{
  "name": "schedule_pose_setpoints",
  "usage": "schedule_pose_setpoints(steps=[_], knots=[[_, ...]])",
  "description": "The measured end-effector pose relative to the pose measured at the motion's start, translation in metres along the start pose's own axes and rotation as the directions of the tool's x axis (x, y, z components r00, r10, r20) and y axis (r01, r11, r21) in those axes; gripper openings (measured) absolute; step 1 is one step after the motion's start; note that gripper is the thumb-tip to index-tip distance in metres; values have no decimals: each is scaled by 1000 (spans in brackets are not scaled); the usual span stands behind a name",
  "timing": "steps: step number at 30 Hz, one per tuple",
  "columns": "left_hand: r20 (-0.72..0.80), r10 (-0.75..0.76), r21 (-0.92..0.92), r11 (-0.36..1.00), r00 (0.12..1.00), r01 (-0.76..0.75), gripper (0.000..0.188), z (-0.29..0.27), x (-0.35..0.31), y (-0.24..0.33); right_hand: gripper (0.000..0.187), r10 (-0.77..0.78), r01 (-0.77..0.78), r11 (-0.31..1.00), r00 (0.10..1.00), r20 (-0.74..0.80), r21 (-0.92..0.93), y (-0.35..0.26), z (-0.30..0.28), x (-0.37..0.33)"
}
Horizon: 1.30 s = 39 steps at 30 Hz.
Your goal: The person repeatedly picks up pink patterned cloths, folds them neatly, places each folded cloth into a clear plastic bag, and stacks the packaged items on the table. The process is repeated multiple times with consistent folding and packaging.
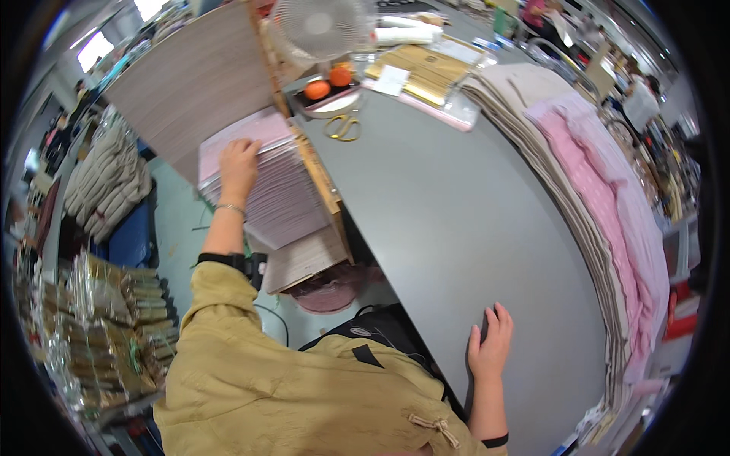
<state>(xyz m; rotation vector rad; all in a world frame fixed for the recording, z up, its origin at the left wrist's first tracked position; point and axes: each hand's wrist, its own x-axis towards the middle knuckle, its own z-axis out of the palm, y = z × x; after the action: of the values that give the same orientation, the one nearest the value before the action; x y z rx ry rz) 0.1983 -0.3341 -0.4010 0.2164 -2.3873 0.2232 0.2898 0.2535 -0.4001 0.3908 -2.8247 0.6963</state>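
Note:
My left hand (pixel 240 161) reaches out to a tall stack of thin, flat pink packets (pixel 281 190) at the left of the table. Its fingers lie on the top packet near the front edge, and I see nothing lifted in them. The top packet (pixel 228 137) looks pink with a shiny, clear wrap. My right hand (pixel 491 346) rests on the grey table (pixel 449 205) close to my body, with its fingers stretched and holding nothing.
Folded beige, pink and lilac cloth (pixel 585 152) lines the table's right side. Yellow-handled scissors (pixel 342 128), two orange fruits (pixel 328 83), a fan (pixel 323 26) and gold packets (pixel 426 72) sit at the back. A wooden panel (pixel 190 76) stands behind the stack; wrapped bundles (pixel 106 327) lie left.

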Motion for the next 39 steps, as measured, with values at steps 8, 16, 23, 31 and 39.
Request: schedule_pose_setpoints(steps=[8, 16, 23, 31, 39], knots=[[5, 231, -355, 910, 973, -215, 49, -33, 30, 24, 35, 116, -121, 991, 989, 97, 53, 80, -81, 3], [22, 593, -895, 370, 805, -248, 33, -67, 126, 293, 17, 346, -424, 805, 904, -251, -415, 248, -202, 68], [101, 798, -991, 30, 594, 128, 28, -62, 153, 534, 18, 280, -555, 718, 783, -556, -420, 340, -197, 104], [364, 896, -84, -241, 255, 967, 51, -29, 152, 719, 18, 141, -477, 847, 627, -766, -234, 374, -221, 131], [223, 634, -245, -699, 741, 672, 21, -3, 283, 758, 32, 314, -557, 789, 729, -609, -259, 434, -250, 76]])
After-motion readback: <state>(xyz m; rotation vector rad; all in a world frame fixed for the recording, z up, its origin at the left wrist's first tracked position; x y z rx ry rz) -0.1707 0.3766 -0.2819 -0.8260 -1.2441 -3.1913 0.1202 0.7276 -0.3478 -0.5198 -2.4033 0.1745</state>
